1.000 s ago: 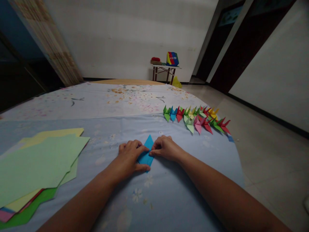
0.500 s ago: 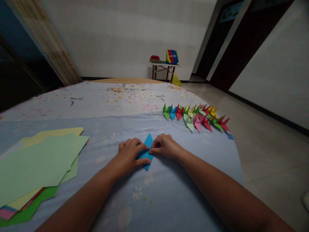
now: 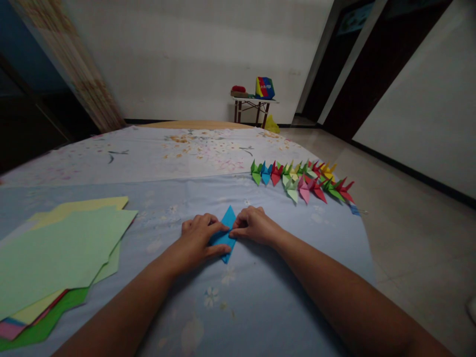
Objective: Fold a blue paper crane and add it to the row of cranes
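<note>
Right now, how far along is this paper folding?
Done: a row of folded paper birds in many colours lies to the right. In hand: the left hand and right hand pinch a partly folded blue paper on the cloth. Left: a stack of flat coloured sheets lies unfolded on the left.

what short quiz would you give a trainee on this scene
1. True or false: the left hand and the right hand both touch the blue paper.
2. The row of cranes lies: A) left of the hands, B) beyond them to the right, C) under the hands.
3. What colour is the top sheet of the stack?

Key: 1 true; 2 B; 3 light green.
</note>
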A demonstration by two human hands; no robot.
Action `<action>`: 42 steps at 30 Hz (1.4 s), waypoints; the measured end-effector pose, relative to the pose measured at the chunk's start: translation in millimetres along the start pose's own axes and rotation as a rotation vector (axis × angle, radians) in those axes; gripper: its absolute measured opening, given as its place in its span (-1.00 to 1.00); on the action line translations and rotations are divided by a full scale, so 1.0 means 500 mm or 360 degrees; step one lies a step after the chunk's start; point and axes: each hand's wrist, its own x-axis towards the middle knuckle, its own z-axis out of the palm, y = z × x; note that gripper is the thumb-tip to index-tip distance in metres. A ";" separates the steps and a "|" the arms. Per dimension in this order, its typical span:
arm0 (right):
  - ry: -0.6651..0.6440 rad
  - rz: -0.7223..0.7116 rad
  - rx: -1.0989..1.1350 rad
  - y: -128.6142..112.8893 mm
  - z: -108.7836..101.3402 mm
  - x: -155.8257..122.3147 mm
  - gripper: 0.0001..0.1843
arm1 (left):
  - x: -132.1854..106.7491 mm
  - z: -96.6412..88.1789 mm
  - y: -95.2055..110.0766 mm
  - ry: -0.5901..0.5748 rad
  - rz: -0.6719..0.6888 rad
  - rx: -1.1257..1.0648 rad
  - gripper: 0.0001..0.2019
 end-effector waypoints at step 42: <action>0.0004 -0.0044 -0.0032 0.002 -0.003 -0.003 -0.83 | -0.104 -0.002 0.061 0.0078 0.0218 0.0186 -0.78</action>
